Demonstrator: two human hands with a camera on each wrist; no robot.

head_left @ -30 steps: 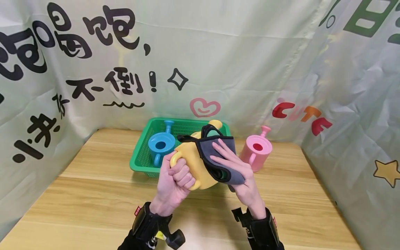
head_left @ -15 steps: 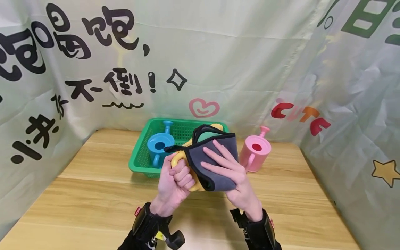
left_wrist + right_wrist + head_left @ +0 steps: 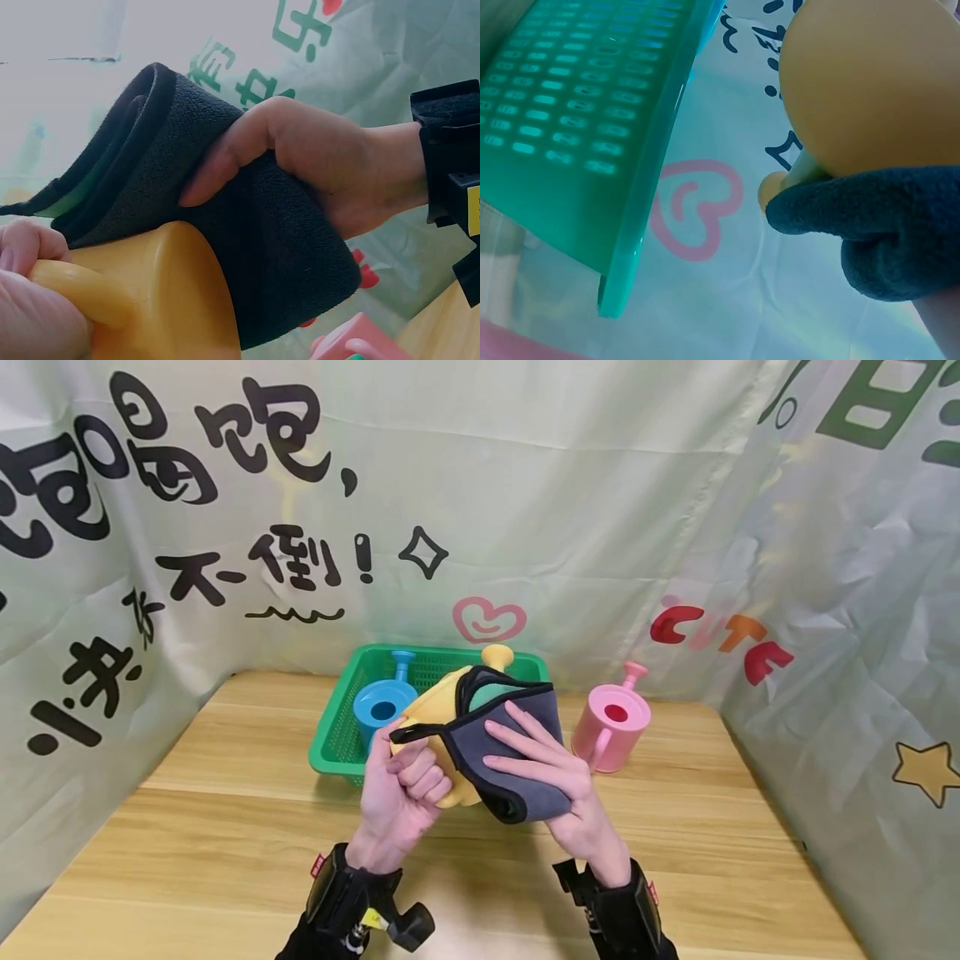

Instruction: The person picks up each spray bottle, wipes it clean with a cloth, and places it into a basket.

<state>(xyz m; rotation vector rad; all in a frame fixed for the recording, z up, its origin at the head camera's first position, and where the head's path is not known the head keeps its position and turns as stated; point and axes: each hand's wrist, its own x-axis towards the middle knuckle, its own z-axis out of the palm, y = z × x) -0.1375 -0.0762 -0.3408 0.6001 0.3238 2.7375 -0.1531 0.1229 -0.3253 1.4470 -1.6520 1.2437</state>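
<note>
My left hand (image 3: 401,789) grips the handle of a yellow toy watering can (image 3: 431,697), which is raised above the table with its spout pointing away. A folded grey cloth (image 3: 510,727) with black edging and a green inner side lies against the can's right side. My right hand (image 3: 562,789) holds this cloth, fingers spread over its upper face. In the left wrist view, a digit presses on the cloth (image 3: 262,247) just above the can's rounded base (image 3: 199,292). The cloth's black loop reaches over to my left hand. Much of the can is hidden behind the cloth.
Behind the hands, a green plastic basket (image 3: 330,739) holds a blue toy watering can (image 3: 384,702). A pink toy watering can (image 3: 615,727) stands on the wooden table (image 3: 712,827) to the right. Printed fabric (image 3: 570,527) encloses the back and sides.
The cloth and right hand have moved left across the can over the last second. Most recently, the left hand with the can has shifted slightly left and the can has turned, its spout swinging left.
</note>
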